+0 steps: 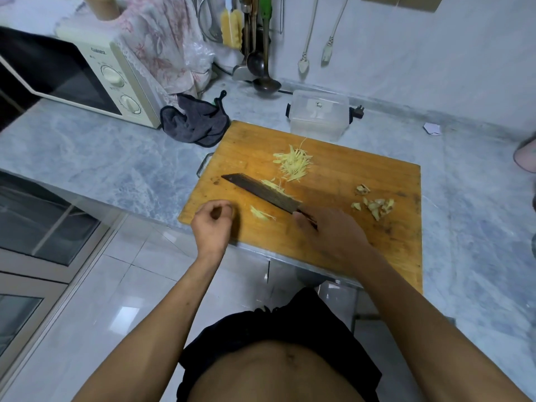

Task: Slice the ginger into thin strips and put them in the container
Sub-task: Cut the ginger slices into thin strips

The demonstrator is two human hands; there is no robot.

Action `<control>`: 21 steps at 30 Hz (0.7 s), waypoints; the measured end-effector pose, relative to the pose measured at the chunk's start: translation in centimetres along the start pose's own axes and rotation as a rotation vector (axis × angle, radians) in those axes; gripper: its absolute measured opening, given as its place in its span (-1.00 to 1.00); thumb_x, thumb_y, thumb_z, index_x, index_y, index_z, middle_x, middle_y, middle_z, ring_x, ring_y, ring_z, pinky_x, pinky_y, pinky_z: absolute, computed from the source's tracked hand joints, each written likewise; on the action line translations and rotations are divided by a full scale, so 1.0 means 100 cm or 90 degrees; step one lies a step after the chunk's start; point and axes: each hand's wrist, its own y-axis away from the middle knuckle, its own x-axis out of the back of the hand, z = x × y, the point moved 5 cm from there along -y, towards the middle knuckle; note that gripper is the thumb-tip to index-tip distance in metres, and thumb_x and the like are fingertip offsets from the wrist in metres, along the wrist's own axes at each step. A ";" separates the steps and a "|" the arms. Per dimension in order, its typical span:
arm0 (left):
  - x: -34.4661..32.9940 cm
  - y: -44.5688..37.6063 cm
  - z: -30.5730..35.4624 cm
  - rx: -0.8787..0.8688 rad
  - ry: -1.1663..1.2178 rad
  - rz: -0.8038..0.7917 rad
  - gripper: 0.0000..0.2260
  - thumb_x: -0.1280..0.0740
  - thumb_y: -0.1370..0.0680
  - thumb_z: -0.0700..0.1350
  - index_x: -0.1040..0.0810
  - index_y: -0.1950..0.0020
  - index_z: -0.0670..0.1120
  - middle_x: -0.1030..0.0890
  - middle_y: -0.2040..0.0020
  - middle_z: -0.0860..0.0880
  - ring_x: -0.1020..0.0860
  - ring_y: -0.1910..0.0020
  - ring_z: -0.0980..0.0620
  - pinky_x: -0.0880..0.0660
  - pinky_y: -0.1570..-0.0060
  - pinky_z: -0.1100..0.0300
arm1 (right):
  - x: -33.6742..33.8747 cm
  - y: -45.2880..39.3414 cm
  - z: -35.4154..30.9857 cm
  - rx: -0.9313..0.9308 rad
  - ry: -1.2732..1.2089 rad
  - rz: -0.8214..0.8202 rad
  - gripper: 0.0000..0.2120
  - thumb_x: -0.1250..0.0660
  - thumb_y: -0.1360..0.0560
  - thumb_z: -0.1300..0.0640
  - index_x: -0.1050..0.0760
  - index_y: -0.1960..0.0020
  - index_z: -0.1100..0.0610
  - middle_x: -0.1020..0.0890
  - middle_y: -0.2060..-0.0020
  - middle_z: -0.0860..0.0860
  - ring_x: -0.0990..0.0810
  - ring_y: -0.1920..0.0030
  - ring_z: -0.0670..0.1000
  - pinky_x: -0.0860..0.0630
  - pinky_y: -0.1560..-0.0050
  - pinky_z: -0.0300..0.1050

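Worn wooden board (333, 169); clear plastic container (319, 114); countertop (101, 152) seemingly marble.

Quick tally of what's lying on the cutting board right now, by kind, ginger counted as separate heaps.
Ginger strip piles: 3, main, by the blade, near the left hand
Ginger peel scraps cluster: 1
Knife: 1
Total: 5

arms: bare, no sleeves | left hand (213, 224): no rings, no glove | right hand (327, 236): no glove | torso: bare | shorts (278, 329): black, loose at the waist
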 end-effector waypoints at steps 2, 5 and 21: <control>0.001 -0.005 0.009 -0.050 0.013 0.031 -0.89 -0.36 -0.54 -0.15 -0.60 0.09 0.07 -0.61 -0.03 0.03 -0.58 -0.07 0.05 -0.53 -0.19 0.01 | 0.003 -0.001 0.003 0.033 0.109 0.017 -0.57 -0.03 -0.67 -0.18 -0.52 -0.23 0.05 -0.66 0.10 0.03 -0.62 0.17 0.07 -0.56 0.17 -0.06; -0.015 -0.011 0.028 -0.193 -0.095 -0.055 -0.89 -0.40 -0.55 -0.13 -0.61 -0.06 -0.05 -0.57 -0.11 -0.04 -0.53 -0.13 0.06 -0.41 -0.18 0.36 | -0.005 -0.003 0.012 0.074 0.204 -0.003 -0.52 -0.05 -0.65 -0.22 -0.37 -0.44 0.01 -0.66 -0.08 0.02 -0.64 0.01 0.07 -0.57 0.06 -0.05; -0.116 -0.046 0.077 -0.112 -0.138 -0.418 -0.93 -0.42 -0.56 -0.20 -0.70 0.07 -0.10 -0.70 0.12 -0.01 -0.60 0.22 0.25 -0.51 0.16 0.34 | 0.005 0.000 0.042 0.272 0.242 0.100 -0.53 -0.46 -0.45 -0.17 -0.60 -0.20 0.13 -0.68 0.27 0.05 -0.67 0.31 0.09 -0.47 0.44 -0.16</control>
